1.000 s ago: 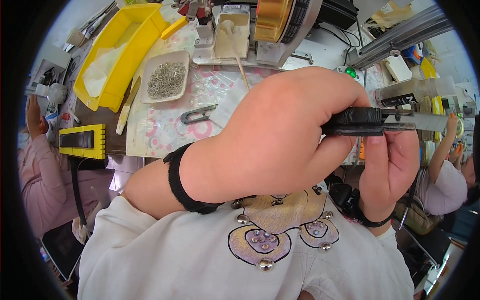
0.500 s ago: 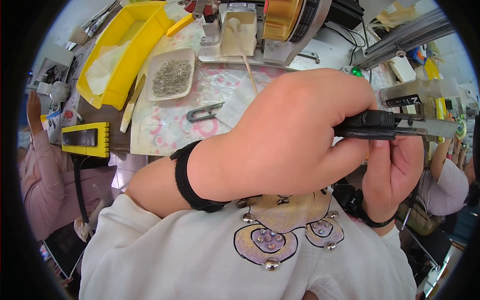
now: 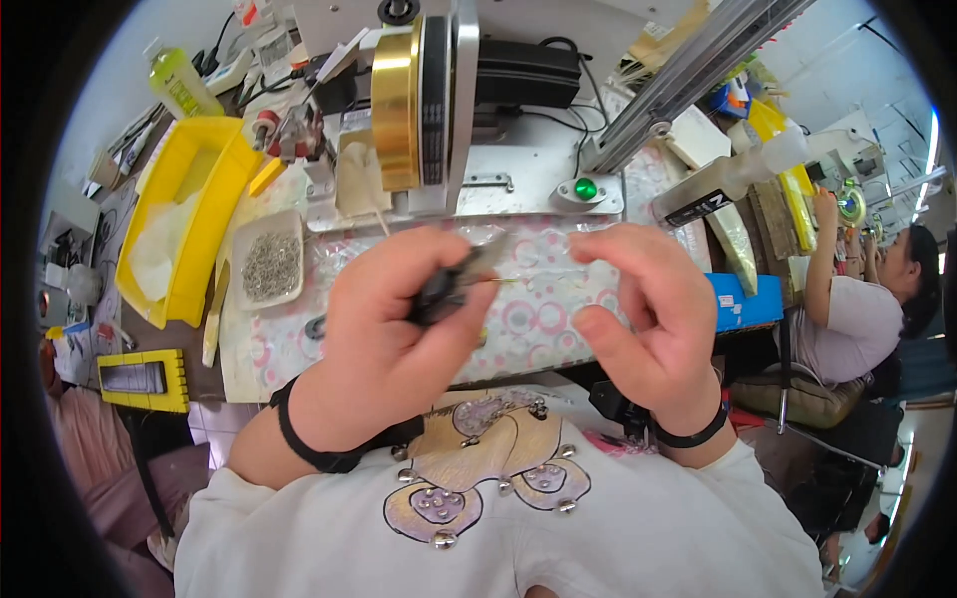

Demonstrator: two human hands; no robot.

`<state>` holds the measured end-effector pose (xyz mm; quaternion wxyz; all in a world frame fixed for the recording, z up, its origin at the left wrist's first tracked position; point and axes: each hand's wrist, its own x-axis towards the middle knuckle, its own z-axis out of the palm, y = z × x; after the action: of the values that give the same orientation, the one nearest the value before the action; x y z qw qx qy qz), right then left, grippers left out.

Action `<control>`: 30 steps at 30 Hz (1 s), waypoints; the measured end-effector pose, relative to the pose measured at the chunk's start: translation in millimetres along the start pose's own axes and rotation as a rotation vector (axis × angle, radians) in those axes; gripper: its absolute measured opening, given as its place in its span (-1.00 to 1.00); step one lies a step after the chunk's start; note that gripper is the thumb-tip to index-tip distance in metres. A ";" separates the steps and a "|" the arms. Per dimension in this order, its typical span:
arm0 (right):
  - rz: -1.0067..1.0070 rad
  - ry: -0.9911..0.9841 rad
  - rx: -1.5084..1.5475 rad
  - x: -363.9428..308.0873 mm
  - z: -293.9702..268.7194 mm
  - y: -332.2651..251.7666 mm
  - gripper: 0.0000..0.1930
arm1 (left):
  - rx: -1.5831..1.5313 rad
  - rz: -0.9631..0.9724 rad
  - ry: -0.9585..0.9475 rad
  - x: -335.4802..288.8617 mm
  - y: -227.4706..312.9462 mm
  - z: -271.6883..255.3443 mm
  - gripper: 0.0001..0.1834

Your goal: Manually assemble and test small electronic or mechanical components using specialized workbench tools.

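Note:
My left hand [image 3: 374, 334] is closed round a black-handled utility knife [image 3: 439, 296]. Its metal blade [image 3: 490, 251] points up and to the right, blurred by motion. A thin golden strand [image 3: 510, 281] shows beside the left fingertips; whether they touch it I cannot tell. To the right, my right hand [image 3: 653, 309] is raised with thumb and fingers curved and apart, nothing seen between them. Both hands hang over the pink-and-white patterned table cover [image 3: 538, 344], in front of a machine with a wide gold wheel [image 3: 396, 105].
On the left are a white dish of small metal pieces [image 3: 271, 261] and a yellow bin [image 3: 234, 149]. A green button [image 3: 585, 188] sits on the machine base. At right stand a clear bottle [image 3: 733, 179] and a blue box [image 3: 746, 302]. A person [image 3: 867, 309] sits beyond.
My left hand has moved left with the utility knife, away from my right hand. The right hand, partly hidden before, now shows fully, with its fingers apart. The view has shifted right.

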<state>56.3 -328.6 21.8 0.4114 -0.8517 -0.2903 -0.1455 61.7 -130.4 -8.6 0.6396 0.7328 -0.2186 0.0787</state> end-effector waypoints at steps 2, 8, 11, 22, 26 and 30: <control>0.022 0.127 0.008 -9.1 -12.1 5.1 -0.70 | -0.108 -0.054 0.081 -2.5 3.6 -4.0 -0.94; 0.098 0.665 0.223 -22.0 -34.0 34.1 -0.60 | -0.428 -0.079 0.273 -7.8 4.8 -26.3 -0.91; 0.258 0.518 -0.108 -8.9 -44.8 64.4 -0.61 | -0.496 0.036 0.334 -4.6 4.9 -31.3 -0.91; 0.300 0.518 -0.690 50.4 -42.2 98.7 -0.86 | -0.449 0.055 0.303 -10.1 16.6 -32.7 -0.92; 0.241 0.743 -0.581 13.2 -71.9 112.2 -0.81 | -0.446 -0.038 0.318 -11.3 17.8 -28.5 -0.93; 0.159 1.006 0.164 -28.8 -107.5 75.0 -0.84 | -0.431 -0.112 0.193 -16.3 20.7 -29.0 -0.89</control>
<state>78.7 -460.8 28.0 0.5755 -0.6607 -0.0012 -0.4819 43.2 -100.4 8.6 0.8025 0.5793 -0.1272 0.0643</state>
